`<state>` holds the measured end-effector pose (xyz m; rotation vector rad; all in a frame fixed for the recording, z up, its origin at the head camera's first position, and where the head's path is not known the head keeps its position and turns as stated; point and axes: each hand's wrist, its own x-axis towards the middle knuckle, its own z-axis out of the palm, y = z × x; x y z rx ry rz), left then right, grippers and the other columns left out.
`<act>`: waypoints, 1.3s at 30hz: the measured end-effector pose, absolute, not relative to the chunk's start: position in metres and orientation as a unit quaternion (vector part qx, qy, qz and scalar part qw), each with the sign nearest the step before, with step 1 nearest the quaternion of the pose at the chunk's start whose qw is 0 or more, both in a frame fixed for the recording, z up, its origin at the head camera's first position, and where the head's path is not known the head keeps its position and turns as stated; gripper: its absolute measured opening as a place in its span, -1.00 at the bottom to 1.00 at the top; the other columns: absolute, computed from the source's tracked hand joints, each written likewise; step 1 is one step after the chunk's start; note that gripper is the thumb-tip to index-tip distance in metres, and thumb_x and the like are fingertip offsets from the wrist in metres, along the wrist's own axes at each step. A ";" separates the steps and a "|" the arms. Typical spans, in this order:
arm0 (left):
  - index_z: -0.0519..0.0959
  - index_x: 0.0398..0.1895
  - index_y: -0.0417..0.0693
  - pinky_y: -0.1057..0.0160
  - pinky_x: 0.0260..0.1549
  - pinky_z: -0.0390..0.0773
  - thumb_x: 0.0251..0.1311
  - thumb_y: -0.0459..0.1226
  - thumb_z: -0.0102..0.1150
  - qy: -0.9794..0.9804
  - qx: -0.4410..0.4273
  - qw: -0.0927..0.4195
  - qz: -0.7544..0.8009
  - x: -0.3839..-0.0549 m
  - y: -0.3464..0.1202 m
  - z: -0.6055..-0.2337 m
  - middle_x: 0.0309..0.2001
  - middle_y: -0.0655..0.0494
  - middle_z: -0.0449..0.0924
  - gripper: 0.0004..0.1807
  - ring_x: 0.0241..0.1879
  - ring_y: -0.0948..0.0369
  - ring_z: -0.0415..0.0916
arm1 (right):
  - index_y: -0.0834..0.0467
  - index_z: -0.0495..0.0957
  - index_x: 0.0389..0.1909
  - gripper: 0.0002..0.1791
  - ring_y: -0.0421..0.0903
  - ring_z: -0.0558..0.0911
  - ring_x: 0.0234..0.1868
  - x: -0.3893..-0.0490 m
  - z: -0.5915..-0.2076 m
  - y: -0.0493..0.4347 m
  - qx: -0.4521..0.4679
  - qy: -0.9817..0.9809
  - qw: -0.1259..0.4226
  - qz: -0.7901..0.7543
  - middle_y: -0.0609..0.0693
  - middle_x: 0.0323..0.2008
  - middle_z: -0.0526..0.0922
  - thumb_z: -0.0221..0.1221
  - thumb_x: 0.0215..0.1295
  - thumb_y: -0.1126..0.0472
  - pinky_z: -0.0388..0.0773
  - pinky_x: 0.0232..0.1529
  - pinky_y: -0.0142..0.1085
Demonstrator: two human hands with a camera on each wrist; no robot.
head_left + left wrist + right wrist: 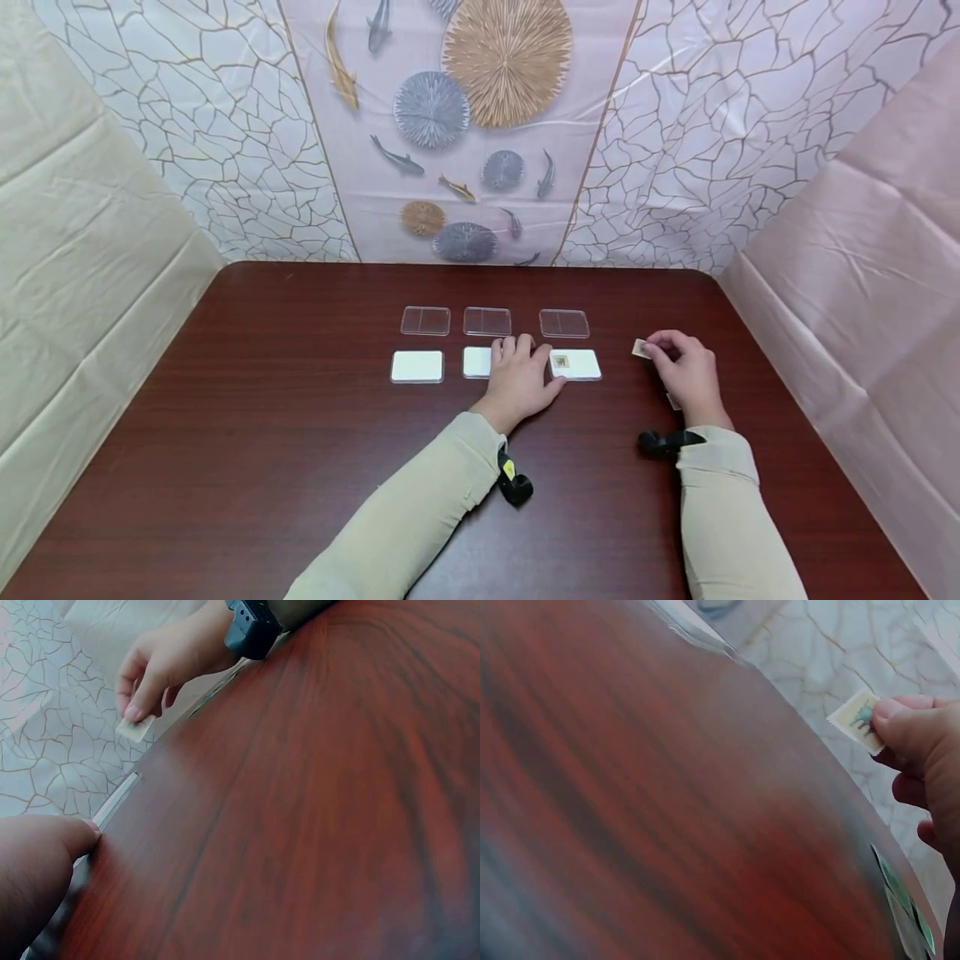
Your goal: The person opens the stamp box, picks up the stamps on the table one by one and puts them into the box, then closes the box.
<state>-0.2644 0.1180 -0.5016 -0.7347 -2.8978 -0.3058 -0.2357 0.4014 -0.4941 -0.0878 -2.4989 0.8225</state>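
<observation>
Between thumb and fingers, my right hand (686, 373) pinches a small postage stamp (857, 720) with a perforated edge and a greenish figure. It is held above the table, to the right of the cases. My left hand (519, 382) rests with fingers extended between two shallow clear cases with white inserts. Its thumb touches the near edge of the right case (585, 365), and its fingers partly cover the middle case (476, 362). One stamp (561, 362) lies on the right case's white insert. The left case (417, 367) shows a plain white insert.
Behind the cases lie three clear lids (425, 320), in a row. More stamps (904, 904) lie on the table under my right hand, partly hidden by it in the head view. The dark red wooden table (300, 467) ends at patterned cloth walls.
</observation>
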 end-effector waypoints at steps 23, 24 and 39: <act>0.52 0.30 0.24 -0.07 0.30 0.11 0.30 0.32 -0.01 -0.961 -0.244 0.082 -0.099 -0.266 0.118 -0.505 0.12 0.11 0.39 -0.36 0.16 0.07 0.25 | 0.14 0.68 -0.22 -0.90 0.05 0.55 -0.15 -0.251 -0.496 0.336 0.041 -0.929 0.148 0.336 0.08 -0.29 0.70 0.33 0.32 0.20 0.44 -0.07 -0.05; 0.52 0.29 0.24 -0.08 0.30 0.11 0.30 0.32 -0.01 -0.961 -0.245 0.083 -0.099 -0.266 0.118 -0.504 0.11 0.11 0.39 -0.36 0.16 0.07 0.25 | 0.14 0.68 -0.22 -0.90 0.06 0.54 -0.13 -0.252 -0.496 0.335 0.045 -0.932 0.145 0.328 0.08 -0.28 0.69 0.33 0.32 0.20 0.44 -0.06 -0.03; 0.49 0.34 0.24 -0.08 0.31 0.09 0.32 0.32 -0.03 -0.962 -0.247 0.067 -0.101 -0.264 0.117 -0.499 0.14 0.10 0.38 -0.34 0.18 0.06 0.23 | 0.12 0.67 -0.25 -0.89 0.12 0.47 -0.04 -0.253 -0.499 0.332 0.075 -0.945 0.158 0.277 0.06 -0.24 0.63 0.35 0.29 0.18 0.38 0.05 0.05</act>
